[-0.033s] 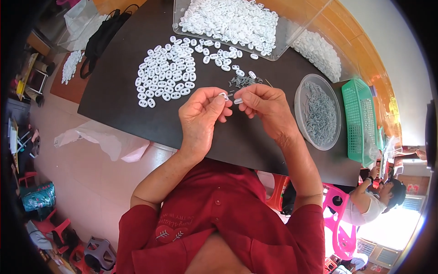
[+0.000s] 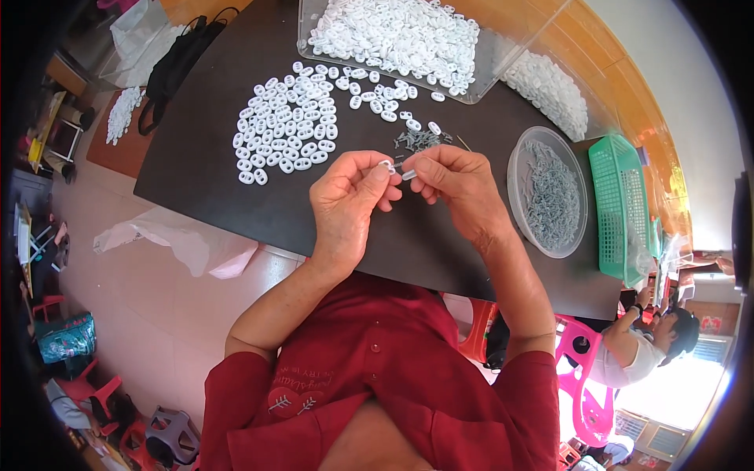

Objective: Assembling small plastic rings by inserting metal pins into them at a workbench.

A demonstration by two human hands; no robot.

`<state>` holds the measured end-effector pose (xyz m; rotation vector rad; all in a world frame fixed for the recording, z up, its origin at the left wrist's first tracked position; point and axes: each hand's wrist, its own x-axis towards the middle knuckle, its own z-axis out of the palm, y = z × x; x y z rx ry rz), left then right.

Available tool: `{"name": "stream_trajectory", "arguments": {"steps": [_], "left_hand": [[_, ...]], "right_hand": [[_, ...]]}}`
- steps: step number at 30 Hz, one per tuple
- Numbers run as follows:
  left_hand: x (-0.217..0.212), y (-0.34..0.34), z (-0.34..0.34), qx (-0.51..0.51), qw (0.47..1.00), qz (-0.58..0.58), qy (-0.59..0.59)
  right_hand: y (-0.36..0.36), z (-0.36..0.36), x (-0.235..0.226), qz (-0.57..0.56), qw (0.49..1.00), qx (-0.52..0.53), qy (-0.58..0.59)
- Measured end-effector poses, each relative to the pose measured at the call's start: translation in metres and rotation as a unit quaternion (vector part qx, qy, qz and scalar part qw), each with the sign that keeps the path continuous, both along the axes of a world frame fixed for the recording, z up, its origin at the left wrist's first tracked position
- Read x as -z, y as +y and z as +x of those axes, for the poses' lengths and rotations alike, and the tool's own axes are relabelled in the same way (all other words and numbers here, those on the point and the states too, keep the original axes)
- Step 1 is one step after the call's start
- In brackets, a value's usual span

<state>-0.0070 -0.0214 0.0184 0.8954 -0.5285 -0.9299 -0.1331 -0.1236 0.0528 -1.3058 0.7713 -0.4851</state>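
Note:
Between the thumb and fingertips of my left hand (image 2: 345,200) is a small white oval plastic piece (image 2: 388,166). My right hand (image 2: 462,188) pinches a short white plastic plug (image 2: 409,175), its tip almost at the oval piece. A thin grey spring-like part (image 2: 398,165) shows in the gap between the two hands; which hand holds it I cannot tell. Just beyond my fingers lies a small heap of grey spring-like parts (image 2: 420,140). Many two-holed white oval pieces (image 2: 287,125) are spread on the dark table (image 2: 212,173) to the left.
A clear bin (image 2: 471,100) of white pieces stands at the far side. On the right are a round tub (image 2: 581,196) of grey spring-like parts and a green basket (image 2: 620,204). A black bag (image 2: 184,59) hangs by the left edge. Another person (image 2: 636,353) sits beyond a pink chair (image 2: 581,392).
Both hands have shifted very slightly, the white plug staying close to the oval piece. Nothing else visibly differs.

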Motion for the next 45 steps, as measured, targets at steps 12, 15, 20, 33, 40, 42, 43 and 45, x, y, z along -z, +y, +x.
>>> {"name": "stream_trajectory", "arguments": {"steps": [12,15,20,33,40,42,43,45], "left_hand": [[0.01,-0.002,-0.002,0.02,0.998,0.019,0.055],[0.008,-0.002,-0.001,0.02,0.998,0.016,0.059],[0.003,0.001,-0.004,0.033,0.997,0.017,0.071],[0.006,0.007,0.001,0.027,0.997,0.03,0.059],[0.004,0.011,-0.002,0.033,0.999,0.026,0.013],[0.001,0.013,-0.002,0.037,0.999,0.033,0.01],[0.0,0.013,-0.002,0.041,0.998,0.041,0.007],[0.001,0.014,-0.003,0.04,0.998,0.042,0.008]], "right_hand": [[0.024,0.005,0.022,-0.135,0.988,0.068,-0.01],[0.028,0.007,0.019,-0.147,0.986,0.068,-0.033],[0.027,0.005,0.017,-0.135,0.988,0.075,-0.007],[0.031,-0.001,0.014,-0.126,0.988,0.091,-0.011],[0.027,-0.001,0.013,-0.091,0.992,0.083,-0.028],[0.027,-0.001,0.013,-0.044,0.994,0.094,-0.043],[0.027,0.0,0.013,-0.044,0.994,0.093,-0.043],[0.027,0.002,0.01,-0.018,0.992,0.12,-0.025]]}}
